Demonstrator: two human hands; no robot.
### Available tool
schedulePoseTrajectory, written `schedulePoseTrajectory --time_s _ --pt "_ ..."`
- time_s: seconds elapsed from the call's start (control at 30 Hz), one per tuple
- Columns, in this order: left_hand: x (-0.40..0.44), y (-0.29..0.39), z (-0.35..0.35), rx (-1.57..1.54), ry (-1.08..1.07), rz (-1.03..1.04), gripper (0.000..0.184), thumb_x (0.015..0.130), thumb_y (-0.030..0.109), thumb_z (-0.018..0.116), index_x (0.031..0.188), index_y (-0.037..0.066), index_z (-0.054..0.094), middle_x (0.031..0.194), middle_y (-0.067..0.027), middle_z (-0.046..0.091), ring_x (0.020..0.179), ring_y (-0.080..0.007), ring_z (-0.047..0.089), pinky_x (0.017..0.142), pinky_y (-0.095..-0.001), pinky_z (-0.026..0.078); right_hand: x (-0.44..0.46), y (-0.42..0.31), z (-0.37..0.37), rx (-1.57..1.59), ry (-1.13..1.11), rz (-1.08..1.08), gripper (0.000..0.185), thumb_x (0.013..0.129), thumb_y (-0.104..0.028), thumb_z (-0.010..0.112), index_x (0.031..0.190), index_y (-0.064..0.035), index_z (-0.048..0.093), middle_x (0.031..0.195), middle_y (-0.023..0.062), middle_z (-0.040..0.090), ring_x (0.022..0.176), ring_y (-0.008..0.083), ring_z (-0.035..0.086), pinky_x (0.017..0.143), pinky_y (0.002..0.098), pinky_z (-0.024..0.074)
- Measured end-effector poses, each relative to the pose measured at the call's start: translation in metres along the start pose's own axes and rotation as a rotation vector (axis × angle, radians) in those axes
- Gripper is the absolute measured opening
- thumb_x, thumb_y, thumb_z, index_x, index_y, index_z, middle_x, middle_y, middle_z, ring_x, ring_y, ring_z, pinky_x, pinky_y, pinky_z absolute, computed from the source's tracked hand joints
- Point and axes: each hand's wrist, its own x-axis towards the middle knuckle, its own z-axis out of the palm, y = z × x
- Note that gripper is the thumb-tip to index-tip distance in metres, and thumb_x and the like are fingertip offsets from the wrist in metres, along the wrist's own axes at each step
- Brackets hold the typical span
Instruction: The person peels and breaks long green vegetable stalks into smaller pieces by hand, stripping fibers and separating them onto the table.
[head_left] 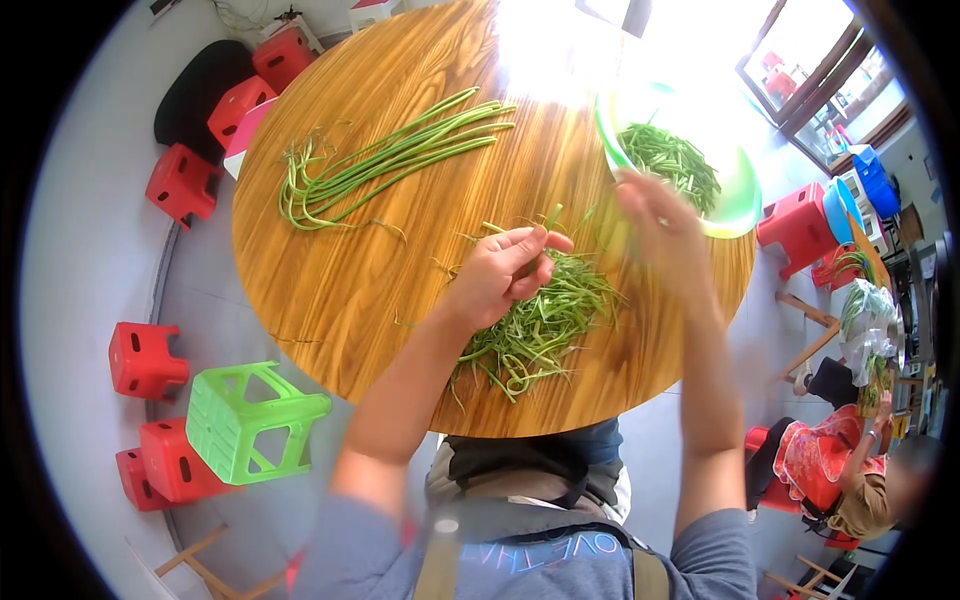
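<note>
Over the middle of the round wooden table (330,290), my left hand (505,270) pinches a short piece of green stem (553,215) between thumb and finger. Below it lies a tangled pile of green trimmings (545,325). My right hand (660,215), smeared by motion, is beside the near left rim of a green bowl (740,222); whether it holds anything is unclear. Cut green pieces (672,165) lie in the bowl. A bunch of long green stems (400,155) is spread on the table at the upper left.
Red stools (148,358) and a green stool (235,415) stand on the floor at the left. At the right, a person in a red patterned apron (808,460) sits near greens in a plastic bag (868,315). A red stool (795,228) stands beyond the bowl.
</note>
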Motion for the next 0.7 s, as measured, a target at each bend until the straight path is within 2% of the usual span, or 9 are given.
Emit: schedulePoseTrajectory --time_s 0.03,0.1,0.2,0.3,0.33,0.57,0.67,0.7 --pt "0.000 -0.002 0.000 -0.007 0.003 -0.018 0.029 0.096 0.024 0.044 0.102 0.000 0.058 0.064 -0.0013 0.053 0.046 -0.0045 0.034 0.043 -0.0177 0.026 -0.007 -0.004 0.013 0.279 -0.163 0.313 0.031 0.085 -0.024 0.065 0.107 -0.0019 0.063 0.086 0.0044 0.064 0.085 0.0111 0.059 0.074 0.0239 0.0479" --pt "0.001 -0.004 0.000 -0.011 0.006 -0.051 0.029 0.095 0.024 0.044 0.100 0.000 0.059 0.065 -0.0014 0.053 0.047 -0.0045 0.034 0.044 -0.0172 0.026 -0.015 0.005 0.038 0.542 -0.288 0.381 0.026 0.085 -0.019 0.064 0.102 0.0001 0.064 0.084 0.0017 0.063 0.079 0.0072 0.057 0.070 0.0226 0.0477" --pt "0.003 -0.005 -0.002 -0.065 -0.013 -0.025 0.026 0.094 0.022 0.046 0.097 0.001 0.060 0.067 -0.0016 0.054 0.050 -0.0050 0.038 0.046 -0.0182 0.028 -0.014 0.015 0.059 0.814 -0.243 0.445 0.017 0.085 -0.015 0.064 0.095 -0.0006 0.065 0.079 -0.0004 0.060 0.067 0.0047 0.051 0.063 0.0180 0.0432" --pt "0.003 -0.003 -0.001 -0.066 0.013 -0.018 0.022 0.092 0.019 0.047 0.091 0.001 0.061 0.066 -0.0015 0.055 0.051 -0.0055 0.041 0.047 -0.0194 0.031 -0.012 0.030 0.064 0.970 -0.156 0.492 0.018 0.085 -0.014 0.064 0.095 0.0006 0.065 0.077 -0.0016 0.059 0.066 0.0045 0.049 0.061 0.0179 0.0410" --pt "0.003 -0.003 0.000 -0.046 0.027 -0.024 0.022 0.092 0.018 0.048 0.090 0.001 0.060 0.066 -0.0015 0.055 0.051 -0.0055 0.041 0.047 -0.0192 0.031 -0.012 0.033 0.064 0.979 -0.127 0.489 0.018 0.085 -0.014 0.064 0.095 0.0011 0.065 0.076 -0.0020 0.059 0.065 0.0045 0.046 0.059 0.0186 0.0391" --pt "0.005 -0.009 0.002 0.054 0.065 -0.028 0.021 0.091 0.018 0.049 0.085 0.001 0.059 0.064 -0.0017 0.055 0.047 -0.0051 0.040 0.044 -0.0180 0.031 -0.018 0.034 0.056 0.728 -0.117 0.426 0.018 0.084 -0.014 0.065 0.093 0.0013 0.066 0.083 0.0001 0.063 0.074 0.0048 0.054 0.065 0.0181 0.0435" --pt "0.003 -0.010 0.006 0.242 0.150 0.016 0.022 0.091 0.018 0.049 0.081 0.002 0.059 0.062 -0.0013 0.054 0.046 -0.0050 0.039 0.042 -0.0183 0.029 -0.021 0.031 0.057 0.646 -0.109 0.317 0.017 0.084 -0.012 0.066 0.092 0.0023 0.066 0.083 0.0015 0.065 0.075 0.0047 0.056 0.066 0.0194 0.0463" --pt "0.003 -0.014 0.003 0.374 0.171 0.094 0.022 0.091 0.018 0.049 0.080 0.002 0.059 0.061 -0.0009 0.053 0.046 -0.0047 0.039 0.041 -0.0183 0.029 -0.024 0.035 0.062 0.609 -0.062 0.234 0.013 0.081 -0.009 0.067 0.090 0.0009 0.066 0.081 0.0037 0.065 0.073 0.0083 0.059 0.066 0.0209 0.0477"
